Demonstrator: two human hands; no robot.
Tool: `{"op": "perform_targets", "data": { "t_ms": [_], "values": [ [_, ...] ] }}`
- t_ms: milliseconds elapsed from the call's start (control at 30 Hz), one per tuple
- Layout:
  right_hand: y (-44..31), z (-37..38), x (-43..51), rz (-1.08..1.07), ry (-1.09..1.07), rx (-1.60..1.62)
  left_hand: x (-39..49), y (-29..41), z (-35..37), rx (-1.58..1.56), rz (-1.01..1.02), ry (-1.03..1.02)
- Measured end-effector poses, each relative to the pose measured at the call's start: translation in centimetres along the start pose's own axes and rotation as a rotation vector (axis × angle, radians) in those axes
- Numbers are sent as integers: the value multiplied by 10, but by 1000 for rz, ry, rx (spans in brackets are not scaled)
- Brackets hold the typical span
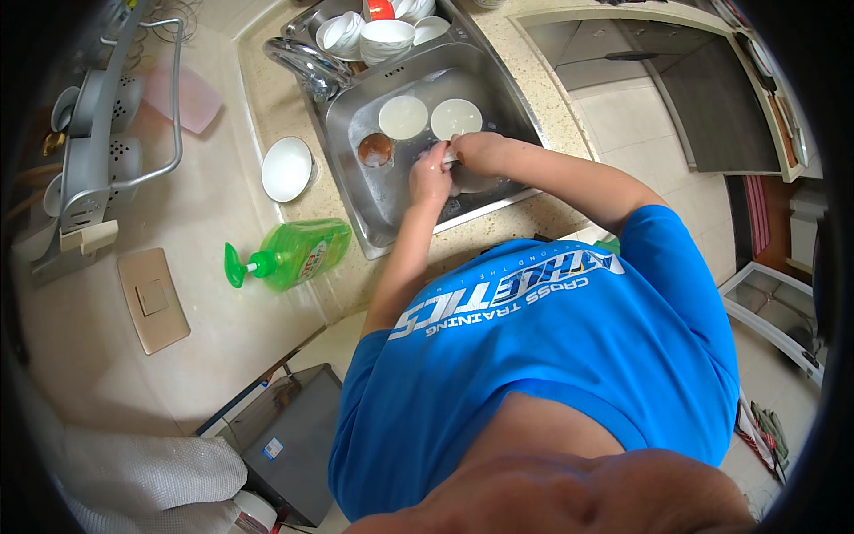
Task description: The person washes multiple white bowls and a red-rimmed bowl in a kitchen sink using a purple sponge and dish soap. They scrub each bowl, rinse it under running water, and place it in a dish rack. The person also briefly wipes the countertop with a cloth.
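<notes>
My left hand [430, 177], with suds on its fingers, and my right hand [477, 153] meet low over the large stainless steel sink basin [360, 207]. Between them they grip a small white object [451, 157]; my fingers cover most of it, so I cannot tell what it is. Just beyond my right hand, a white bowl [456, 117] sits in the soapy water. Another white bowl [403, 117] lies to its left. A small brown round item [375, 150] is nearer the basin's left wall.
White bowls [387, 39] are stacked with a red item [378, 9] in the smaller far basin. A chrome faucet [310, 63] arches at the left rim. On the left counter are a white bowl [288, 169] and a green pump bottle [303, 253]. A wall rack [100, 147] holds utensil cups.
</notes>
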State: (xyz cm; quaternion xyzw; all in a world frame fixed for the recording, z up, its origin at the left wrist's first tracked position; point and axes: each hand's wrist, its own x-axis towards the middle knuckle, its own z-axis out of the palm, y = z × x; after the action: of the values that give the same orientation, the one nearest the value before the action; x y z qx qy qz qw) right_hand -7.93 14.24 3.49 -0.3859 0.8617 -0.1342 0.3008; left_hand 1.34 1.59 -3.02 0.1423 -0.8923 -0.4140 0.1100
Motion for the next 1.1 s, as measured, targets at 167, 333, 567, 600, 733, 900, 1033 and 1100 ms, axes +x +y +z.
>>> {"op": "perform_targets", "data": {
  "t_ms": [167,333,567,600,733,900,1033,1100],
  "values": [
    [-14,2,-3,-54,250,267,-8,-33,10,-472,-210,174],
    [4,66,2,-122,648,708,-19,-17,20,-1156,-612,248],
    [13,33,-17,-105,254,228,-12,-15,2,-26,61,80],
    [12,34,-20,-56,278,192,-7,5,-6,89,121,17],
    [34,41,-8,113,288,143,-2,7,-7,182,343,-6],
    [69,41,-3,302,241,211,-1,-36,-2,7,-43,-106],
    [64,29,-6,389,21,626,-12,8,-20,238,182,-323],
    [62,31,6,410,-119,725,-27,28,-23,258,202,-477]
  ]
}}
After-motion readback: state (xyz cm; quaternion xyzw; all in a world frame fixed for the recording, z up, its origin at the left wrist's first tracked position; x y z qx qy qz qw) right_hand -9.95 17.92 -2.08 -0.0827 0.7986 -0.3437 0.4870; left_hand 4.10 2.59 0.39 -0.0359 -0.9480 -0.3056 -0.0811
